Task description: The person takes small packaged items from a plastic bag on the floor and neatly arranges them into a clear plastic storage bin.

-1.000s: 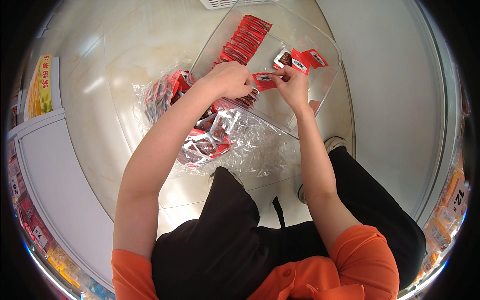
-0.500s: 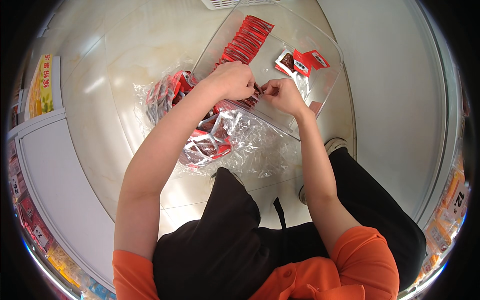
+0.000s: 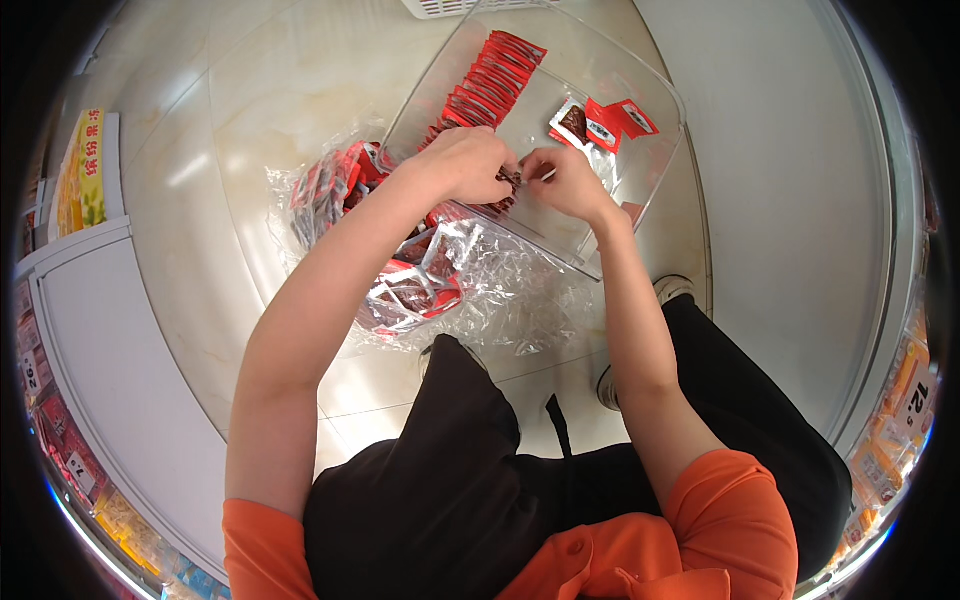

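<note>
Near the upper middle of the frame, the left hand (image 3: 465,165) and right hand (image 3: 562,183) meet over the near edge of a clear plastic bin (image 3: 655,165) that sits on the pale tiled floor (image 3: 200,200). Both hands are closed, fingertips pinched together on a small dark snack packet (image 3: 512,180) held between them. Inside the bin, a row of red sachets (image 3: 490,85) stands on edge along its left wall, and a few loose red sachets (image 3: 605,122) lie flat toward its upper right. Just left of and below the bin, a crumpled clear plastic bag (image 3: 470,290) spreads across the floor, with more red sachets showing through it. The person's black apron (image 3: 450,480) fills the lower middle.
</note>
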The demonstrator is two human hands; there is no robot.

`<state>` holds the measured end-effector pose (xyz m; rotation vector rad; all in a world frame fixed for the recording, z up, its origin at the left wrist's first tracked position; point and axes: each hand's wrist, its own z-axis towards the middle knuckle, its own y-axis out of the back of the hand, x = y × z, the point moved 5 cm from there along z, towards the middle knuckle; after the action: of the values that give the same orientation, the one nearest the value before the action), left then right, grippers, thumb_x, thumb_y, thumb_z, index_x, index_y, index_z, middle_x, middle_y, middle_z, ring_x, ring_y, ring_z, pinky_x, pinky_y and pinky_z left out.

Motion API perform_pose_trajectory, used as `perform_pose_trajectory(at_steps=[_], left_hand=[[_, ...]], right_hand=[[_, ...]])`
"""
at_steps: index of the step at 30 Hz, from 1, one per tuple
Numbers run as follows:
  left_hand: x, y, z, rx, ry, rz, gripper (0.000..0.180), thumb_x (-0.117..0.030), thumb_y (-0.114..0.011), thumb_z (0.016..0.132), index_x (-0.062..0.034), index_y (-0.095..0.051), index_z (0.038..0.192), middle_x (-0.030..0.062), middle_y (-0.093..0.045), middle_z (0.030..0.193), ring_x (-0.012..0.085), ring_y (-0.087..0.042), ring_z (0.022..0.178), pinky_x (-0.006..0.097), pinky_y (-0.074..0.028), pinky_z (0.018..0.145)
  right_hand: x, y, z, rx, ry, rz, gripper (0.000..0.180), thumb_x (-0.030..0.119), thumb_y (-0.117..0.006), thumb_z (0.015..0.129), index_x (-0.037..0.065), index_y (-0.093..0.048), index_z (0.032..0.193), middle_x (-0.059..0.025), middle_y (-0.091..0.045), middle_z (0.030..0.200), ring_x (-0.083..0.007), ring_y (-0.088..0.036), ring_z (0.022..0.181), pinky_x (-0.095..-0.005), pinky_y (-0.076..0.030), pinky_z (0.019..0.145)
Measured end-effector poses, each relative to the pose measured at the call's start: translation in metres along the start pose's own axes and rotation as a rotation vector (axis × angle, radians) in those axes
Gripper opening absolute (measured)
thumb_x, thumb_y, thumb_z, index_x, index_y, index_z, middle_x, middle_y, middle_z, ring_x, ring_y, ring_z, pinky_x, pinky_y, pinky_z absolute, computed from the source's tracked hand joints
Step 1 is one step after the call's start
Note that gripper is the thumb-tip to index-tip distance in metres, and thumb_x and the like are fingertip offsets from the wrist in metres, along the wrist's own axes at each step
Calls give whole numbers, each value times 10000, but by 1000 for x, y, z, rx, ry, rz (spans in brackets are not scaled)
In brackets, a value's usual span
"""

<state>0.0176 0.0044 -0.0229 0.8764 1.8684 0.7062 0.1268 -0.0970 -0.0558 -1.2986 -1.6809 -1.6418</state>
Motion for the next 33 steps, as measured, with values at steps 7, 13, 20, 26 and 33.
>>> perform_pose_trajectory(at_steps=[7,13,20,26,33], left_hand=[[-4,1,0,39,-18,8,357,-262,-637,746,-117,-697,1067,162,-679,974,333,-641,948,435,-504,855],[-3,0,1,30,-33,7,335,-244,-636,759,-129,-696,1069,154,-681,983,330,-642,945,434,-504,855],[0,-3,3,29,-45,13,325,-228,-640,772,-129,-688,1078,148,-681,959,328,-641,937,430,-503,853],[1,-1,1,9,-24,-2,316,-228,-641,771,-137,-690,1070,146,-679,948,320,-640,936,434,-507,840],[0,-1,1,16,-24,-10,313,-217,-636,767,-134,-692,1063,143,-679,950,318,-641,934,434,-509,833]], right_hand=[[-12,49,16,-385,-101,-478,405,86,-677,699,19,-632,1096,-162,-647,1062,-308,-597,1027,-404,-501,863],[-23,48,33,-293,-165,-641,484,101,-695,662,22,-617,1133,-143,-631,1110,-345,-545,1085,-415,-490,880],[-17,39,34,-253,-80,-719,480,130,-726,610,42,-633,1073,-149,-636,1048,-336,-554,1047,-423,-457,878],[-15,31,24,-195,-113,-750,432,155,-739,617,53,-643,1026,-145,-642,994,-325,-564,1020,-423,-437,883],[-16,38,18,-455,-167,-295,394,147,-675,691,30,-641,1065,-146,-677,857,-284,-638,812,-388,-498,772]])
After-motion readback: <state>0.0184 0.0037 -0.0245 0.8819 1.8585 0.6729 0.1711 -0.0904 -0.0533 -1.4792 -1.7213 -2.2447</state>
